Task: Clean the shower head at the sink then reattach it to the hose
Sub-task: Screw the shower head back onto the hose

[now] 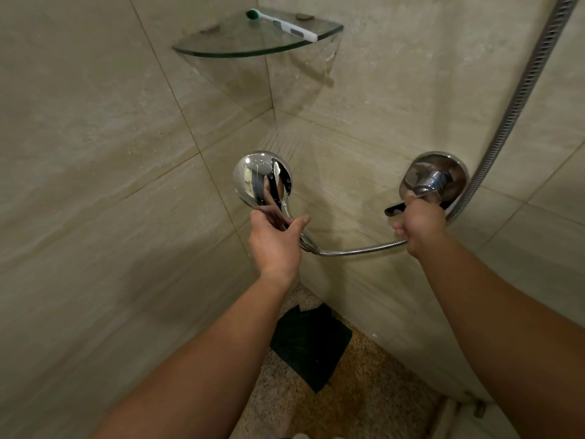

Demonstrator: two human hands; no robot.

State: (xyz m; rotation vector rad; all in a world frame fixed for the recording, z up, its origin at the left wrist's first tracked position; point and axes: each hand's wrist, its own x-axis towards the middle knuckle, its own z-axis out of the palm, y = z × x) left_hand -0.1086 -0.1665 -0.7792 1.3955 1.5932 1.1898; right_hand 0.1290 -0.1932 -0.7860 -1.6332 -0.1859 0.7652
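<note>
The left hand point(274, 239) holds the shower head point(262, 180) by its handle, left of the tap; the right hand point(418, 224) grips the hose point(361, 249); the joint looks joined, maybe loose; it could drip.

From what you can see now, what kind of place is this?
Most likely a tiled shower corner: a chrome shower head on a metal hose, a wall valve, and a glass corner shelf.
</note>
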